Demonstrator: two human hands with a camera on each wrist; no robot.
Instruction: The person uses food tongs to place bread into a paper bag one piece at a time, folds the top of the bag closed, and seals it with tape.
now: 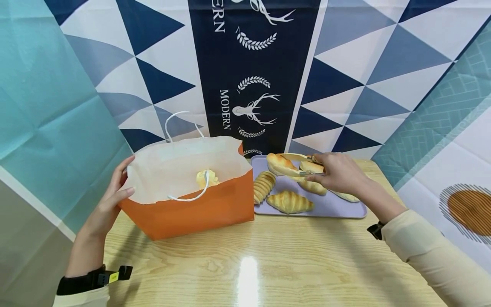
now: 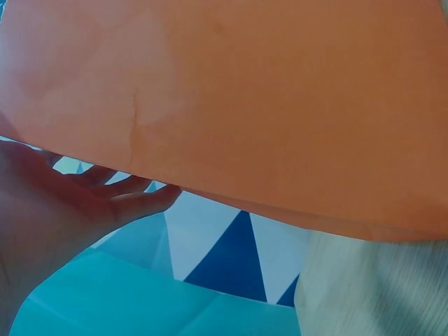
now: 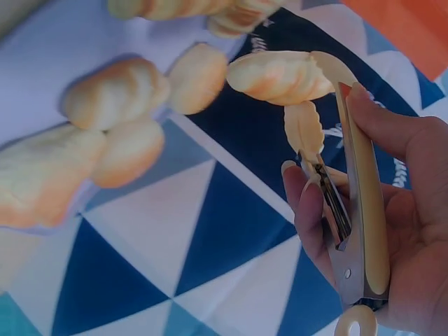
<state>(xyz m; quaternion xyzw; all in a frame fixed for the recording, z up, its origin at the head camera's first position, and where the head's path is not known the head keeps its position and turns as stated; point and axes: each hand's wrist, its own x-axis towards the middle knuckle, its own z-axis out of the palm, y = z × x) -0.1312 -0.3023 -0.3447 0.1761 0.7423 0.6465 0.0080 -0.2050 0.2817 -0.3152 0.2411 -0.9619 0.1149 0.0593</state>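
Observation:
My right hand (image 1: 339,172) grips a pair of food tongs (image 3: 365,217) with a metal body and cream-coloured tips. Between the tips is a golden-brown bread roll (image 3: 276,75), over the back left of the lilac tray (image 1: 337,211) in the head view. My left hand (image 1: 109,200) is spread at the left side of an orange paper bag (image 1: 192,217), its thumb and fingers touching the edge. The bag is white inside, with white cord handles, and gapes toward me. A pale yellow bread piece (image 1: 206,178) shows inside it; the bag's bottom is hidden.
On the tray lie a croissant (image 1: 290,202), a ridged sliced loaf (image 1: 264,186) and several other rolls, partly behind my right hand. Tray and bag stand side by side on a light wooden table (image 1: 215,264). A patterned cloth (image 1: 253,76) hangs close behind them.

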